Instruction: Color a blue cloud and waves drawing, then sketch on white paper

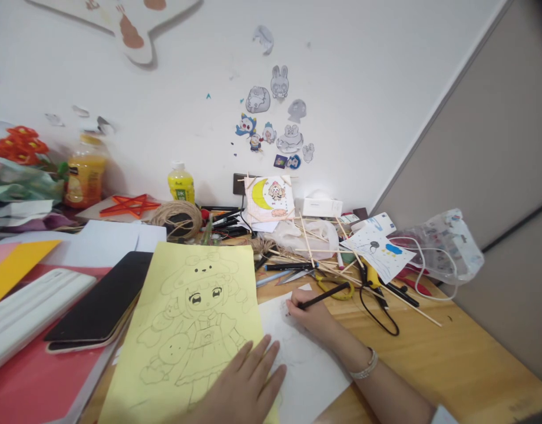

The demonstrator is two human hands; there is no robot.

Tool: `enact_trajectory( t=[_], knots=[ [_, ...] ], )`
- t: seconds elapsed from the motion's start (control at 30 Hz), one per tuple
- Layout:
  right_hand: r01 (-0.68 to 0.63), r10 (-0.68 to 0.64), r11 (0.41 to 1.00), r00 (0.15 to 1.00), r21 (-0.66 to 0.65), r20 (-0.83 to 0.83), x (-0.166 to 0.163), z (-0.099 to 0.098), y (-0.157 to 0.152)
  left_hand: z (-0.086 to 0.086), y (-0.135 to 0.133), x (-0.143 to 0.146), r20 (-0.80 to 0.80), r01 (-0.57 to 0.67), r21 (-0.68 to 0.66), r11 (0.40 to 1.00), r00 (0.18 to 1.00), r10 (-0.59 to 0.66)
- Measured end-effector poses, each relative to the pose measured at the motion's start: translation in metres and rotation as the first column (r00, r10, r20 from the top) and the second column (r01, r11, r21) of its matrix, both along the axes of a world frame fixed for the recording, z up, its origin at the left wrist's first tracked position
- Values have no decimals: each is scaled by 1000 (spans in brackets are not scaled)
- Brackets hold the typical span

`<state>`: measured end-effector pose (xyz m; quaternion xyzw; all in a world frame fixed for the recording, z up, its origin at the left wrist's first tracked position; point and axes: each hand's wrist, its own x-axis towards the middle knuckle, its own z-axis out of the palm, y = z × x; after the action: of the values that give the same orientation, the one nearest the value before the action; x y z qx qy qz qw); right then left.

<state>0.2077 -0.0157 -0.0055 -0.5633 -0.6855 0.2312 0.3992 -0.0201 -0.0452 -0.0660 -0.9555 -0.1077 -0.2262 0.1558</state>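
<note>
My left hand [242,386] lies flat, fingers apart, on the lower right corner of a yellow sheet [187,330] with a cartoon girl drawn in outline. Beside it lies a white sheet [306,371] with faint lines. My right hand [310,315] rests on the top of that white sheet and grips a black pen [324,296], its tip touching the paper. A beaded bracelet [363,366] sits on my right wrist.
A black tablet [103,300] and white keyboard [27,312] lie left on red card. Behind the sheets: scissors [315,277], several wooden sticks [341,265], twine roll [178,218], yellow glue gun [372,277], two bottles, a plastic bag [443,241] at right. The wooden table's edge runs lower right.
</note>
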Motion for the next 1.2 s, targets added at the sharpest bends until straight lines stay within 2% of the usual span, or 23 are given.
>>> enact_trajectory(
  t=[0.4,0.6,0.83,1.2],
  knots=[
    [-1,1,1000,1000,4,-23,-1,0,-1,-3,0,-2,-9,6,-19,1000,1000,-6],
    [101,-103,995,991,-23,-88,11,6,-2,0,1,-2,6,-1,41,999,1000,1],
    [79,-80,997,997,25,16,15,3,-1,-1,0,-4,-15,0,-23,1000,1000,0],
    [58,-59,998,998,25,26,15,0,0,4,1,-3,10,18,-10,1000,1000,-18]
  ],
)
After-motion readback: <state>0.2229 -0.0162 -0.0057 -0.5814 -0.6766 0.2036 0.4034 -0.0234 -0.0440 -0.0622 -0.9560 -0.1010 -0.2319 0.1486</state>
